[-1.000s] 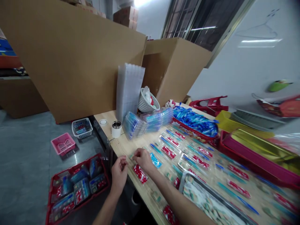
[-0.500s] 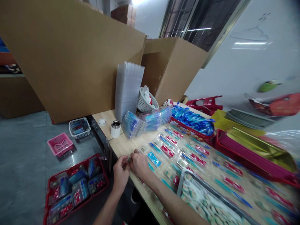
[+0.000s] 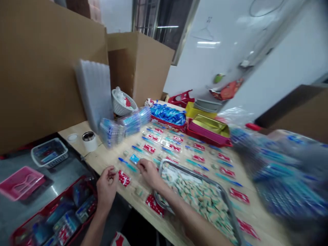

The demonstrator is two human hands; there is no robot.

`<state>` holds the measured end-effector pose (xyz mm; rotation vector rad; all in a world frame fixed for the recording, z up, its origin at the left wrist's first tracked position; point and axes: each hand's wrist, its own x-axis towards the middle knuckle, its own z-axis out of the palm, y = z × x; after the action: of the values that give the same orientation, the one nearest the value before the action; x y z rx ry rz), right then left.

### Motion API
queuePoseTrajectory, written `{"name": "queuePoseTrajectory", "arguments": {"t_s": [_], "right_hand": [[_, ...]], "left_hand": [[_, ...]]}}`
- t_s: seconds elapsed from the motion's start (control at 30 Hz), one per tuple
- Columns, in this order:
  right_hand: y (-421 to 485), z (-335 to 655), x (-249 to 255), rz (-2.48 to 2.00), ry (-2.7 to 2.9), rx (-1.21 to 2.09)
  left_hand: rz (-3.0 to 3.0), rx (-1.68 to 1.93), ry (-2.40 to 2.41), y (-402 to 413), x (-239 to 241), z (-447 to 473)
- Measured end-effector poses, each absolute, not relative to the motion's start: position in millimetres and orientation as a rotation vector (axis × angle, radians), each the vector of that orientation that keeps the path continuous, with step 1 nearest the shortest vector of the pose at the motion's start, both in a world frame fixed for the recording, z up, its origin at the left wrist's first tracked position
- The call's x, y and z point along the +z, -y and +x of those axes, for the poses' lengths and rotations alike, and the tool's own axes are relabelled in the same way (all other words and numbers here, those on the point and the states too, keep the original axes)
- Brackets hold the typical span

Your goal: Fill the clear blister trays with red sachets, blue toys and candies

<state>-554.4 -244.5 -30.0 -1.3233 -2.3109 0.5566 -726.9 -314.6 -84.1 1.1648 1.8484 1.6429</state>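
Note:
My left hand (image 3: 107, 186) hovers over the near table edge with its fingers curled together, close beside a red patterned packet (image 3: 124, 178). Whatever it may pinch is too small to make out. My right hand (image 3: 150, 173) reaches over the table, fingertips bent down next to a blue packet (image 3: 134, 159); what lies under them is hidden. A blue-and-teal pen (image 3: 127, 164) lies in clear packaging between the hands. Under my right forearm stands a metal tray (image 3: 228, 205) of small greenish-beige pieces (image 3: 197, 191). Rows of clear packs with pens and red packets cover the table.
A white cup (image 3: 90, 142) and stacked clear plastic trays (image 3: 94, 90) stand at the left. Farther back are a red basket of blue pens (image 3: 167, 114) and a gold-lined container (image 3: 211, 126). Filled plastic bags (image 3: 289, 177) crowd the right. A red crate (image 3: 52, 200) sits low left.
The view has swung right, bringing the filled bags into sight. My hands, close together at the table edge before, are now apart, the right one farther over the table.

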Motion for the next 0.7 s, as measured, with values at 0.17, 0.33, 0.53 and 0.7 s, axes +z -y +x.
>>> {"name": "queuePoseTrajectory", "arguments": {"t_s": [0.17,0.33,0.53,0.7], "right_hand": [[263,-429,-16,-1.462,1.956,0.618],[293,-349,-29,-1.530,1.847,0.473],[306,-327,-72,-1.337,1.179,0.930],[307,-334,-62,-1.003,0.793,1.291]], "left_hand": [[1.579,1.477,-1.675,303,-59,-644],[1.959,1.187,-1.476,303,-35,-554],[2.238,0.718,-0.985,318,-25,-462],[2.411,0.520,-0.905,307,-32,-430]]}}
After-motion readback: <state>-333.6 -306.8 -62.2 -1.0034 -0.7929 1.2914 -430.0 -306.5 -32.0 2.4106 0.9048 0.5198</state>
